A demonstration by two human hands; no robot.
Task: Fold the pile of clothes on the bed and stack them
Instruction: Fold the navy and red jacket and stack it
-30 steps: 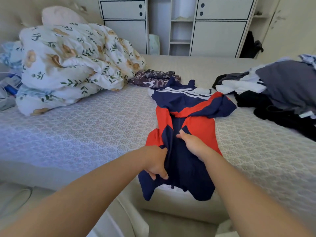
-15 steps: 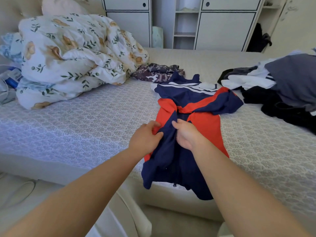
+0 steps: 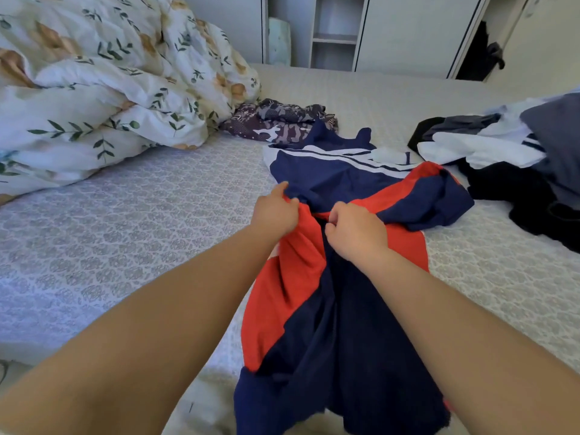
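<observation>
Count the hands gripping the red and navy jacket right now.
2. The left hand pinches the red and navy jacket at its left edge; the right hand grips the fabric beside it, near the middle. Fingertips are partly hidden in folds.

There is only one camera, on my head. It looks forward and down over my arms, close above my hands [image 3: 317, 221], with the bed [image 3: 131, 215] stretching beyond them to the cupboards [image 3: 414, 32].
</observation>
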